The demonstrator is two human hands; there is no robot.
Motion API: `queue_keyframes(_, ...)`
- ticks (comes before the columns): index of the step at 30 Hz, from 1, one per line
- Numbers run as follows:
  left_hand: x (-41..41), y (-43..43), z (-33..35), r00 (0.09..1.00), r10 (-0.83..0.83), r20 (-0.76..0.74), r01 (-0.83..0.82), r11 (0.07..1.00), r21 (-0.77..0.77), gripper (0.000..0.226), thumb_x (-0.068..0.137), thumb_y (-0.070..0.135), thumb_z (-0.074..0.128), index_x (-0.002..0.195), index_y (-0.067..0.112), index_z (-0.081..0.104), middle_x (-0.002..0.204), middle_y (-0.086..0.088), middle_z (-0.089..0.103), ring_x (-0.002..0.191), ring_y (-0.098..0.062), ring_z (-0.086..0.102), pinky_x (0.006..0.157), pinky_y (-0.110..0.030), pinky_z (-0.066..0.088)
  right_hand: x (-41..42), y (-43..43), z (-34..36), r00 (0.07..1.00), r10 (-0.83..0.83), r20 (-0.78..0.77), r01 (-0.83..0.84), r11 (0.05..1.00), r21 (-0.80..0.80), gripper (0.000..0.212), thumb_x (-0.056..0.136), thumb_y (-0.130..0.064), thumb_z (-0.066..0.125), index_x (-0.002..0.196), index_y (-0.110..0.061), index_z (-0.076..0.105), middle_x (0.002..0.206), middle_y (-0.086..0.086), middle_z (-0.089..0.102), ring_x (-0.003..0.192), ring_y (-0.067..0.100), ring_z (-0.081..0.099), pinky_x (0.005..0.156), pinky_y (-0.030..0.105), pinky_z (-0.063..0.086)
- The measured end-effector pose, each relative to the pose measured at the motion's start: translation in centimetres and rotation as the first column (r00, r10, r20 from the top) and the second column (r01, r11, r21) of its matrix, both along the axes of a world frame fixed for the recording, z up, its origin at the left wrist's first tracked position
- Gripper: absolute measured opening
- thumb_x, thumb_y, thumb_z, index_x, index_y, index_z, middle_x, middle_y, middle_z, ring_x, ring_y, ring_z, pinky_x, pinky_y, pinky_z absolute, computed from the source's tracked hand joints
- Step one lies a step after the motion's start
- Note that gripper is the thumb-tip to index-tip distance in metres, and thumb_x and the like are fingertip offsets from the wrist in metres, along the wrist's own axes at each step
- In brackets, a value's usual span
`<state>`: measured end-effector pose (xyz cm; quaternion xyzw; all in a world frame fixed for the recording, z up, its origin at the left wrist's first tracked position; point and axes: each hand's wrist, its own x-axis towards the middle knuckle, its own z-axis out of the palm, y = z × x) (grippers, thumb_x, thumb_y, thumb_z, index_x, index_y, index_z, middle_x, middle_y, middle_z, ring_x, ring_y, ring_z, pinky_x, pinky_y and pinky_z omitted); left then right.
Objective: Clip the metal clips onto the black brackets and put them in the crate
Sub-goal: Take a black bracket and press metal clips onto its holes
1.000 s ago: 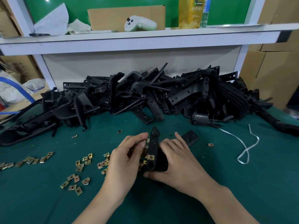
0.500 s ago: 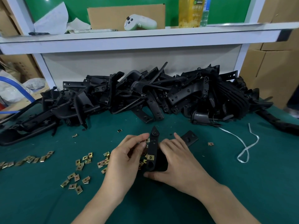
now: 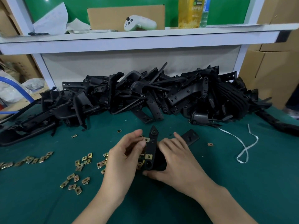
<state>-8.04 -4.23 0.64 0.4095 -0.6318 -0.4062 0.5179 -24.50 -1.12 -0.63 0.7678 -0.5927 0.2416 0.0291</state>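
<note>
at the centre of the table [image 3: 242, 191], the left hand [image 3: 127, 152] — grip pinching a metal clip [image 3: 146, 139] — has nudged it further onto the upper edge of the black bracket [image 3: 152, 147], which the right hand [image 3: 176, 160] holds at its base; lower clip [image 3: 148, 156] already seated, so crating seems near

lower end of bracket [image 3: 152, 145] hidden behind right hand [image 3: 176, 162], top of yellow bottle [image 3: 189, 12] cut off

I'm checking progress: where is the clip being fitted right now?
Head view, centre of the table: the left hand pinches the clip against the left edge of the bracket, above a lower clip; the right hand holds the bracket.
</note>
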Motion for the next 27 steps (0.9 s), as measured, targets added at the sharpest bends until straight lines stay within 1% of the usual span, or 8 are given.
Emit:
queue_keyframes(3,-0.3,0.3,-0.1,0.997,-0.014,-0.074,0.021,0.995,0.095,0.019,0.093,0.028,0.066,0.11,0.032,0.071,0.098,0.016,0.076,0.097,0.0,0.069,0.081,-0.016,0.053,0.1,-0.2,-0.1,0.996,-0.07,-0.057,0.068,0.997,-0.038,0.077,0.077,-0.082,0.043,0.122,-0.021,0.056,0.112,-0.01,0.058,0.114,0.013,0.052,0.123,0.036,0.007)
queue_keyframes(7,-1.3,0.9,-0.3,0.995,-0.03,-0.1,0.045,0.988,0.148,0.034,0.086,0.028,0.073,0.119,0.033,0.065,0.102,0.023,0.074,0.097,0.006,0.068,0.077,-0.004,0.047,0.3,-0.5,-0.4,0.985,-0.152,-0.08,0.143,0.983,-0.115,0.068,0.079,-0.074,0.045,0.113,-0.018,0.063,0.102,-0.006,0.063,0.103,0.018,0.06,0.119,0.043,0.019)
queue_keyframes(10,-2.0,1.4,-0.5,0.999,0.031,-0.023,-0.028,0.991,0.129,0.041,0.089,0.025,0.074,0.122,0.041,0.056,0.1,0.038,0.066,0.094,0.017,0.062,0.073,0.002,0.043,0.5,-0.8,-0.7,0.977,-0.174,-0.121,0.155,0.976,-0.15,0.063,0.081,-0.065,0.05,0.12,-0.016,0.06,0.105,-0.003,0.063,0.105,0.02,0.06,0.12,0.045,0.018)
queue_keyframes(12,-2.1,1.3,-0.6,0.997,0.078,0.002,-0.077,0.991,0.111,0.042,0.089,0.025,0.074,0.123,0.042,0.055,0.099,0.043,0.063,0.093,0.021,0.059,0.071,0.004,0.041,0.5,-0.9,-0.7,0.973,-0.173,-0.15,0.151,0.977,-0.149,0.063,0.081,-0.062,0.058,0.125,-0.016,0.057,0.107,-0.003,0.062,0.108,0.021,0.058,0.12,0.046,0.018)
queue_keyframes(16,-1.9,1.1,-0.8,0.994,0.107,0.02,-0.108,0.989,0.098,0.039,0.089,0.025,0.074,0.122,0.04,0.058,0.1,0.031,0.069,0.096,0.017,0.06,0.076,0.0,0.044,0.6,-0.9,-0.5,0.972,-0.161,-0.169,0.139,0.981,-0.138,0.065,0.082,-0.061,0.056,0.129,-0.016,0.058,0.107,-0.002,0.062,0.108,0.02,0.058,0.121,0.046,0.017)
queue_keyframes(21,-1.9,1.1,-1.1,0.996,0.081,0.034,-0.084,0.993,0.083,0.036,0.093,0.022,0.069,0.123,0.039,0.061,0.108,0.036,0.066,0.102,0.015,0.06,0.08,-0.001,0.043,0.9,-0.6,-0.2,0.976,-0.14,-0.166,0.119,0.985,-0.128,0.067,0.083,-0.062,0.043,0.131,-0.017,0.058,0.105,-0.004,0.062,0.105,0.019,0.059,0.121,0.044,0.016)
queue_keyframes(24,-1.8,0.9,-1.2,0.995,0.083,0.051,-0.088,0.991,0.099,0.036,0.091,0.031,0.07,0.122,0.043,0.055,0.105,0.034,0.066,0.1,0.017,0.058,0.077,0.001,0.042,0.9,-0.6,-0.2,0.974,-0.154,-0.167,0.131,0.981,-0.14,0.064,0.085,-0.061,0.047,0.131,-0.017,0.059,0.106,-0.003,0.063,0.107,0.019,0.059,0.121,0.045,0.018)
queue_keyframes(27,-1.8,0.8,-1.3,0.991,0.089,0.1,-0.095,0.994,0.062,0.025,0.088,0.038,0.069,0.113,0.037,0.062,0.096,0.028,0.069,0.09,0.006,0.065,0.073,-0.008,0.048,0.7,-0.6,-0.4,0.977,-0.15,-0.15,0.126,0.979,-0.162,0.062,0.085,-0.059,0.052,0.129,-0.016,0.059,0.105,-0.003,0.063,0.107,0.02,0.059,0.121,0.045,0.019)
